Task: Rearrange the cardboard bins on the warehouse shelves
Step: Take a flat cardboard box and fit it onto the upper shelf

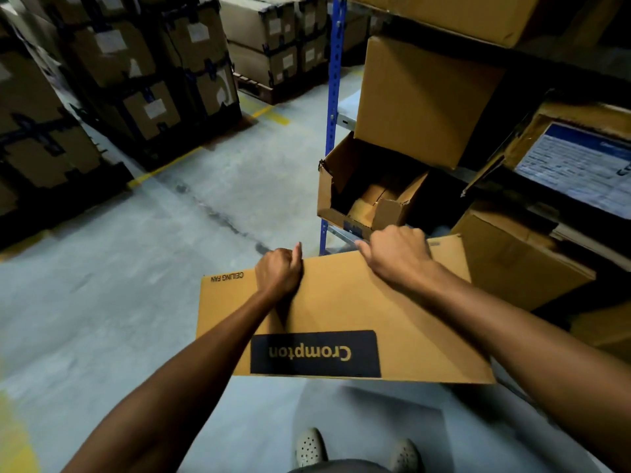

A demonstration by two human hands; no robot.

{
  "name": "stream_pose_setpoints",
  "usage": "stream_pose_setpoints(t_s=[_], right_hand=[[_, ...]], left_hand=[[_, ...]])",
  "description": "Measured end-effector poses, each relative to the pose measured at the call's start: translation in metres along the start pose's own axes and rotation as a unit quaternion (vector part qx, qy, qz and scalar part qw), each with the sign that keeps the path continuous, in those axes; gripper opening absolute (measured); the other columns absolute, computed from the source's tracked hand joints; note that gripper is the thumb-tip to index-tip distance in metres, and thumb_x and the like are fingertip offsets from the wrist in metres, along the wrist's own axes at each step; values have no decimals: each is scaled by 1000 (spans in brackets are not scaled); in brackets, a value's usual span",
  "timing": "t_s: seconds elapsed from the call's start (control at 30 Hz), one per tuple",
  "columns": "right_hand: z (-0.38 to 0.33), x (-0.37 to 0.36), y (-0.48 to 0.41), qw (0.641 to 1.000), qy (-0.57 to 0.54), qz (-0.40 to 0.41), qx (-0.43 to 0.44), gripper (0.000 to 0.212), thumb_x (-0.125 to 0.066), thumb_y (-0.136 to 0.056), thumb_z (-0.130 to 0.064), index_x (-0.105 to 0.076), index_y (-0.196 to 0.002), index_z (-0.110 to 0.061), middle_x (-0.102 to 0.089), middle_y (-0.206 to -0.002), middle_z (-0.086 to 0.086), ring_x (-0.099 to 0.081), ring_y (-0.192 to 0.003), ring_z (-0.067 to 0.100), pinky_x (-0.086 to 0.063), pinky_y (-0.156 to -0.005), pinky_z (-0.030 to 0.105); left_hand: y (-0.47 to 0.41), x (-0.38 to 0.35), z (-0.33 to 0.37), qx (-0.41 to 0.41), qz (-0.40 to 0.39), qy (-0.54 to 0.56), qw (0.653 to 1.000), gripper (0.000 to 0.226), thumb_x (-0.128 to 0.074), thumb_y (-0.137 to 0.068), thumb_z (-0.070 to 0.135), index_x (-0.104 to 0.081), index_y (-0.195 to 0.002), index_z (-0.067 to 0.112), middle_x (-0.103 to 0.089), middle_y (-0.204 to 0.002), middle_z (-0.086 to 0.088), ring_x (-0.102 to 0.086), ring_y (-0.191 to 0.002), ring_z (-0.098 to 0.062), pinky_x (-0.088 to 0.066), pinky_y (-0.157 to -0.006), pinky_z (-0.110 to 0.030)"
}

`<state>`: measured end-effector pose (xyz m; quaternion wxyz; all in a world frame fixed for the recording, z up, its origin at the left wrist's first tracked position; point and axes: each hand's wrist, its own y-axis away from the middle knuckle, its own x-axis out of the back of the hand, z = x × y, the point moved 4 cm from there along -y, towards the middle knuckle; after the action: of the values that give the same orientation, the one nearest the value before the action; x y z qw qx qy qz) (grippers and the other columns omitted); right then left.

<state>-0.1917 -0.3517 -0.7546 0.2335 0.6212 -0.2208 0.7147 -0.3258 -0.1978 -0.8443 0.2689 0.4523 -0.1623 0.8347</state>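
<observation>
Item: box (341,302), flat, marked Crompton, carried clear of the floor just in front of the rack's lower tiers. Grip: left hand (278,276) and right hand (397,257) both curl over its far edge, with the near edge unsupported. Risks: the box may swing or slip from so shallow a hold. Its far corner may snag the upright (333,97) or the torn bin (345,186) — possibly dragging that off its shelf.

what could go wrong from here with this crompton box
1. The left hand and right hand grip only the far edge of the Crompton box; its near end might sag or slip.
2. The box could catch the torn open bin or blue upright just beyond it.
</observation>
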Motion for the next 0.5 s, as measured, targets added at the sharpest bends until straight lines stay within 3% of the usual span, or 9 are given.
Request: stream_pose_setpoints(t_s=[0.1, 0.2, 0.27, 0.4, 0.5], right_hand=[[9, 2, 8, 1000, 2, -12, -21, 53, -25, -103, -47, -65, -84, -17, -58, -73, 3, -55, -67, 22, -43, -61, 33], [-11, 3, 11, 1000, 3, -1, -10, 50, -28, -103, -42, -68, -90, -15, -66, -81, 6, -62, -73, 25, -43, -62, 33], [-24, 3, 11, 1000, 9, -3, 15, 46, -33, -102, -43, -68, -93, -16, -65, -84, 5, -62, -77, 24, -40, -63, 33], [-21, 22, 8, 999, -11, -31, 31, 36, -44, -97, -50, -60, -88, -19, -54, -76, 0, -55, -74, 19, -44, -70, 34], [-3, 40, 6, 988, -128, -72, 39, 41, -49, -95, -51, -66, -80, -17, -60, -73, -1, -59, -75, 18, -47, -69, 34]], left_hand=[[-6, 1, 1, -11, -17, 23, 1000, 59, -39, -101, 45, -35, -50, 15, -40, -50, 1, -45, -53, -22, -23, -50, -30], [11, -13, 40, -75, -49, 50, 995, 60, -36, -101, 46, -36, -50, 17, -45, -51, -2, -43, -48, -18, -24, -49, -29], [26, -20, 57, -98, -30, 55, 993, 61, -32, -99, 48, -33, -46, 16, -46, -49, -4, -42, -46, -20, -21, -49, -30], [17, -23, 28, -47, -29, 102, 993, 61, -39, -102, 40, -32, -46, 17, -40, -46, -3, -39, -45, -19, -21, -49, -32], [7, -16, 0, -16, -26, 162, 986, 58, -39, -98, 44, -30, -48, 17, -33, -46, -4, -32, -45, -21, -20, -49, -33]])
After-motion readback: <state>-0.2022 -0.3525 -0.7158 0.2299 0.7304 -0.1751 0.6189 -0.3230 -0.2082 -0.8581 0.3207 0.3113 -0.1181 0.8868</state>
